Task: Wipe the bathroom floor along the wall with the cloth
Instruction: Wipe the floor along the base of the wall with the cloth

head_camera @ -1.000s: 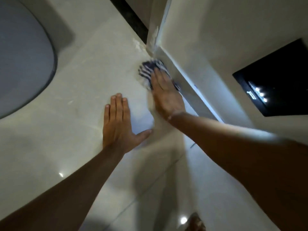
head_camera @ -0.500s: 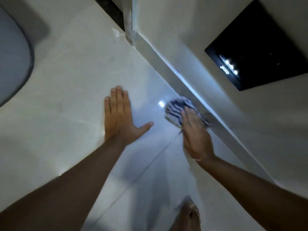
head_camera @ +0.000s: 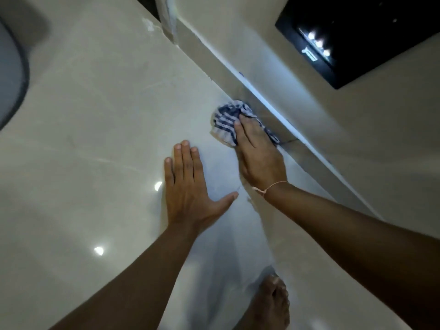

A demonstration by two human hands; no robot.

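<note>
A crumpled blue-and-white striped cloth (head_camera: 226,121) lies on the glossy pale floor tile (head_camera: 100,115), right against the skirting (head_camera: 259,101) at the foot of the wall (head_camera: 357,139). My right hand (head_camera: 258,153) presses flat on the cloth, its fingers covering the cloth's near part. A thin string circles that wrist. My left hand (head_camera: 188,189) rests flat on the tile with fingers spread, a short way left of the right hand, holding nothing.
A dark recessed panel (head_camera: 371,36) with small lights sits in the wall at upper right. A grey rounded fixture (head_camera: 10,75) fills the far left edge. A door-frame corner (head_camera: 170,22) stands at the top. My bare foot (head_camera: 269,303) is at the bottom.
My right hand slid the cloth along the skirting toward me, away from the door-frame corner, then a little back up. The left hand stayed planted on the tile.
</note>
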